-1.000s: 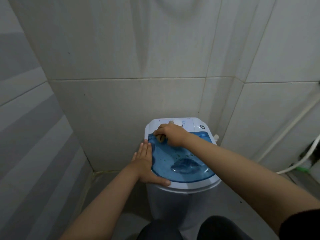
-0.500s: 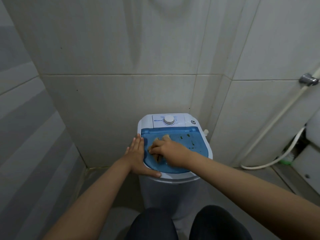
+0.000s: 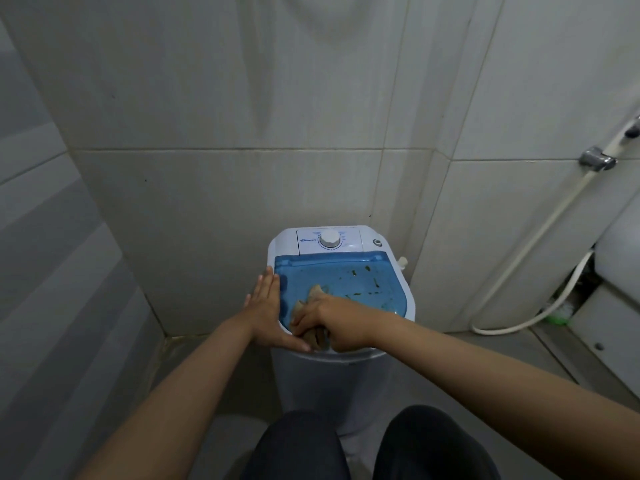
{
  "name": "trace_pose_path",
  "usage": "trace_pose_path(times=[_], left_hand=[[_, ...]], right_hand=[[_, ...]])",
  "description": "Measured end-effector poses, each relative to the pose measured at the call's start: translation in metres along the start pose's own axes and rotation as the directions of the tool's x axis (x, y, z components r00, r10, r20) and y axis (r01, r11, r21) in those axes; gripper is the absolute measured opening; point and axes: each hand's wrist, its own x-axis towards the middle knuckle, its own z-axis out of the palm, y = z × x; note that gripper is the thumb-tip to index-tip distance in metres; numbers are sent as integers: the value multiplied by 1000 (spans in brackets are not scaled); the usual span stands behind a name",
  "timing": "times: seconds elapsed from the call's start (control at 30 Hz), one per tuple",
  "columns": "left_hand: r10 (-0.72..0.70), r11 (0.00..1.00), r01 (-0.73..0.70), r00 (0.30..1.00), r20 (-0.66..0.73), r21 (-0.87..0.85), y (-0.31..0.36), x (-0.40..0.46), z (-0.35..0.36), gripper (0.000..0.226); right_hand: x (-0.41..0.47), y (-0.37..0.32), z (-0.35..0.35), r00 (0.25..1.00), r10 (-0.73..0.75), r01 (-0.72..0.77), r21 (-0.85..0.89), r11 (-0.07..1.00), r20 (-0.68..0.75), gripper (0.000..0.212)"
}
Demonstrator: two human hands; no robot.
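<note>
Control panel (image 3: pixel 329 241) logo unreadable (blue, blurred).

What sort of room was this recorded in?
Most likely a home bathroom or laundry corner: tiled walls, a small top-loading washing machine with a blue lid, and a white hose running down the right wall.

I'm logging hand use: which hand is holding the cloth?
The right hand, its fingers curled round the brown cloth on the blue lid; the left hand lies flat, fingers straight, along the left edge of the washer.
</note>
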Motion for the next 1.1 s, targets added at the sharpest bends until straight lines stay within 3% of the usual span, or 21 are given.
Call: trace_pose_path(times=[0.2,0.73,0.87,0.93,1.0,1.1], left_hand=[[3,1000,-3,1000,-6,6,-1,3,0,177],[-16,1000,16,1000,-14,-18,5,-4,-1,172],[-23,1000,23,1000,-15,-18,5,-4,-2,172],[-24,999,23,1000,-17,-24,5,-4,-2,173],[-24,999,24,1000,-20,-31,4,-3,-1,173],[-22,999,21,999,-25,-32,3,-1,0,172]], right_hand=[[4,-2,-9,990,133,-139,157,978,52,40],[-13,2,-29,949,165,-131,-138,982,268,24],[-21,15,-36,940,192,-170,-102,980,282,16],[-26,23,-47,924,232,-230,-43,972,305,22],[-31,32,-61,922,281,-305,53,951,266,31],[-27,48,-77,922,382,-386,149,910,56,43]])
